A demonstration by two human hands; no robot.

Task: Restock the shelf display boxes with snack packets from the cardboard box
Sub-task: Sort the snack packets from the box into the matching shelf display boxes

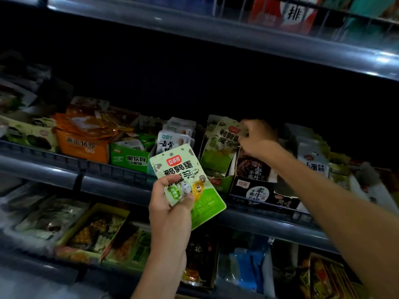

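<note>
My left hand (pixel 170 210) grips a pale green snack packet (pixel 195 167) with a red logo, held upright in front of the middle shelf. My right hand (pixel 258 139) reaches over the green display box (pixel 218 162) and pinches the top right corner of a matching green packet (pixel 222 137) that stands in it. More packets of the same kind sit behind that one. The cardboard box is out of view.
An orange display box (pixel 83 147), a green box (pixel 129 157) and white packets (pixel 170 141) stand left of the green display box; a black box (pixel 252 186) stands to its right. A metal shelf rail (pixel 108 182) runs in front, and another shelf (pixel 237 33) overhangs above.
</note>
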